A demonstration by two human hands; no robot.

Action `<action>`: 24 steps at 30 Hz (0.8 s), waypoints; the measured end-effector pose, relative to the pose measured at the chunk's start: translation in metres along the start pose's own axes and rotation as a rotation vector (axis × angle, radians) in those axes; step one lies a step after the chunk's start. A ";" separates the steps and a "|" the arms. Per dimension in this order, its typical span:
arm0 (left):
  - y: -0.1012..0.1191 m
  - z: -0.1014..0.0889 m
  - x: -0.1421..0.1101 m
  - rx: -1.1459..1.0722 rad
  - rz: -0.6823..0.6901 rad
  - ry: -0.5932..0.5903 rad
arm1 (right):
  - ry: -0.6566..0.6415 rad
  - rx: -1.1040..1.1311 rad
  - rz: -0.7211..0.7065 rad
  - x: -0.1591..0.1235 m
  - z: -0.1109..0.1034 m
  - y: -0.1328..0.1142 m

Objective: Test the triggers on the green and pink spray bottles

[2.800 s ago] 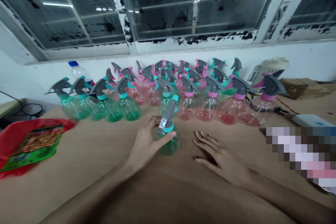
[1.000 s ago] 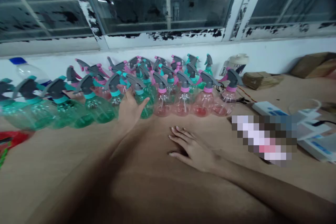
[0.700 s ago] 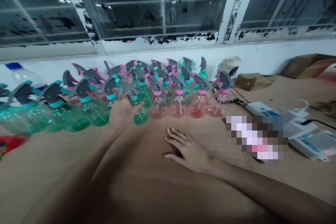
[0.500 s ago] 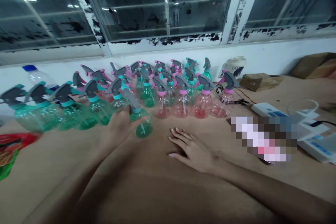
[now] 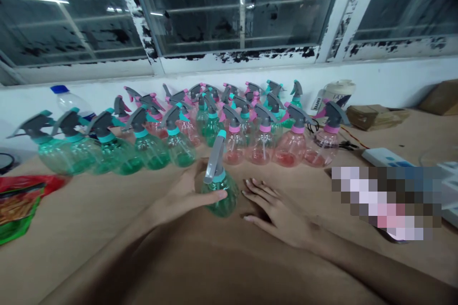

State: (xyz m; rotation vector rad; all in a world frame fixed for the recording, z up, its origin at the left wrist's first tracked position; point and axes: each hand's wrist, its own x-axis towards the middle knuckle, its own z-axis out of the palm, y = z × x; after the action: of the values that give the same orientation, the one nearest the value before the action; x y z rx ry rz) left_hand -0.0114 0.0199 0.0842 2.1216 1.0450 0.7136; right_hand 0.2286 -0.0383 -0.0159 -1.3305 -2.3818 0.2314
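1. Front and centre it is, the green spray bottle (image 5: 217, 176) with its teal collar and grey trigger head, out ahead of the rows; whether its base touches the bench (image 5: 78, 228) or sits just above, I can't tell.
2. And the left hand (image 5: 191, 190) has it! Clamped around the body, thumb across the near side, the other fingers mostly hidden behind.
3. Just to the right, the right hand (image 5: 274, 212) lies palm down on the bench, fingers apart, near the bottle.
4. Behind the left hand, a line of green bottles (image 5: 182, 152), teal collars all along, standing close together.
5. Beyond the right hand, four pink bottles (image 5: 261, 151) carry on that front line, a little pink liquid low inside.
6. Packed in behind, more spray bottles (image 5: 211, 126), green and pink mixed, back towards the wall (image 5: 384, 74).
7. Out left, a red bag (image 5: 53, 182) with a green-edged packet (image 5: 16, 212) on it, and a clear bottle (image 5: 73, 101) with a blue cap behind the row.
8. Over right, a pale tub (image 5: 339, 91) marked COFFEE, a brown package (image 5: 375, 116) beside it, and dark windows (image 5: 236, 14) above everything.
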 end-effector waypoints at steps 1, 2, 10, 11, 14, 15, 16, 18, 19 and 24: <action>-0.002 -0.001 0.001 -0.019 -0.009 0.024 | 0.001 0.002 0.001 0.000 0.001 0.000; -0.003 -0.001 0.002 -0.039 -0.014 0.051 | 0.001 0.001 0.001 -0.001 0.002 0.001; 0.013 0.015 0.022 -0.083 0.084 0.178 | -0.035 -0.039 0.004 -0.002 0.005 0.002; 0.015 0.018 0.025 -0.094 0.080 0.182 | -0.034 -0.037 0.004 -0.002 0.005 0.002; 0.018 0.024 0.033 -0.096 0.075 0.198 | -0.024 -0.032 0.001 -0.002 0.005 0.002; 0.018 0.025 0.034 -0.077 0.078 0.207 | -0.023 -0.031 0.002 -0.002 0.005 0.002; 0.017 0.025 0.035 -0.053 0.085 0.213 | -0.022 -0.032 0.006 -0.002 0.006 0.002; 0.015 0.024 0.034 -0.010 0.101 0.217 | -0.025 -0.040 0.012 -0.003 0.007 0.003; 0.014 0.023 0.034 0.001 0.109 0.217 | -0.026 -0.046 0.011 -0.003 0.007 0.003; 0.006 0.023 0.030 0.005 0.119 0.217 | -0.033 -0.076 -0.002 -0.003 0.009 0.004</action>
State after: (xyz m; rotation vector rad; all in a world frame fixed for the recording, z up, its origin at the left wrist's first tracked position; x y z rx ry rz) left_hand 0.0235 0.0347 0.0791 2.1607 1.0384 1.0184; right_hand 0.2295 -0.0384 -0.0265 -1.3675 -2.4416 0.1647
